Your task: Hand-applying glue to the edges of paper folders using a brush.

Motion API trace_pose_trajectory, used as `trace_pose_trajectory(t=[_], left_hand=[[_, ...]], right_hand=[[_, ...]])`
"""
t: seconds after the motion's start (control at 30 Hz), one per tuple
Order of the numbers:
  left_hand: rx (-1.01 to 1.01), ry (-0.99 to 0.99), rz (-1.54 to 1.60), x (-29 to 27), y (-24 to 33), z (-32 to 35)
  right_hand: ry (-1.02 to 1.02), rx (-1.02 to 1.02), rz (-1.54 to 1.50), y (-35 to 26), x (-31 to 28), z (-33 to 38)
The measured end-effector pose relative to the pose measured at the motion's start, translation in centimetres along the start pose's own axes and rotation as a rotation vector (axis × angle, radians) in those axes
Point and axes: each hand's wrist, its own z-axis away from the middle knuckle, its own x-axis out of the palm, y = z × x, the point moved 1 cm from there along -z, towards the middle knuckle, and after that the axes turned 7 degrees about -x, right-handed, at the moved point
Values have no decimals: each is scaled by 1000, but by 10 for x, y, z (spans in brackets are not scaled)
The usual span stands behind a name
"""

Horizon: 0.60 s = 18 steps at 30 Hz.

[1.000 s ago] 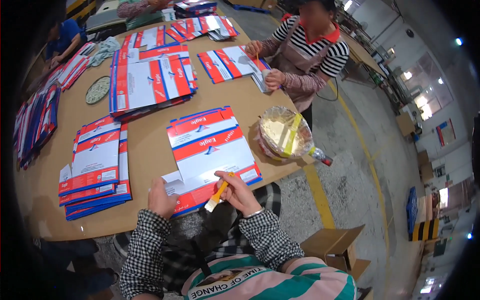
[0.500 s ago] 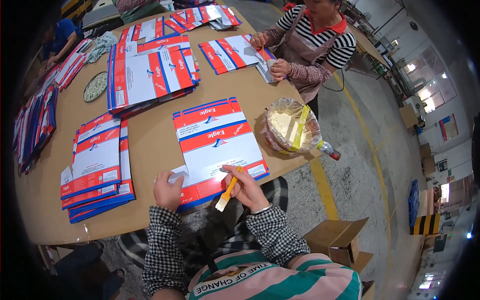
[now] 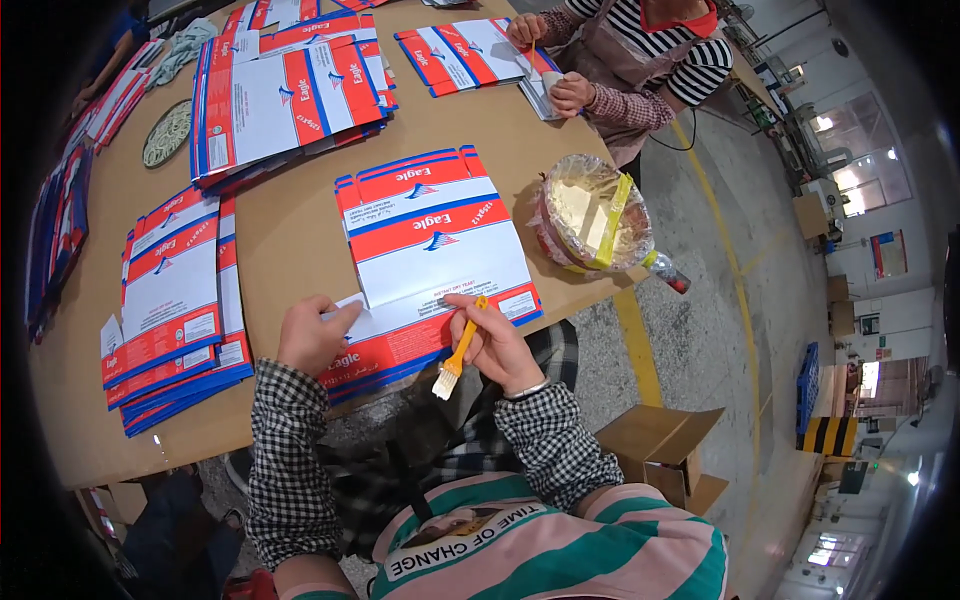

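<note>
A flattened red, white and blue carton lies on the tabletop. The left hand now pins its near flap, moved inward; the right hand grips a yellow glue brush, bristles lifted off the edge, suggesting gluing is done

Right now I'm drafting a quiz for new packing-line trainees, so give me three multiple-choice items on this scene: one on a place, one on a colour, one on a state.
1. Where is the wrapped bowl?
A. On the floor
B. On the table's right edge, beside the flat carton
C. On the left stacks

2. What colour is the brush handle?
A. Orange
B. Green
C. Black

3. How does the flat carton lie?
A. Standing assembled
B. Rolled up
C. Unfolded flat, its near flap being folded by both hands

Answers: 1 B, it sits at the table rim; 2 A, the right hand holds it; 3 C, the left hand presses its near flap.
</note>
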Motion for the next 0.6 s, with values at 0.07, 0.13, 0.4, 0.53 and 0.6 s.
trace_pose_trajectory(t=[0.07,0.13,0.4,0.53,0.6], left_hand=[[-83,-71,69,1,3,1],[-40,-9,151,6,-3,-1],[137,160,38,23,-37,-3],[92,219,112,28,-36,-7],[57,225,230,29,-31,-4]], right_hand=[[1,-1,-1,0,1,0],[1,0,-2,0,2,-1],[34,-9,16,5,5,6],[8,-5,35,13,-13,-1],[5,-15,49,0,-2,-1]])
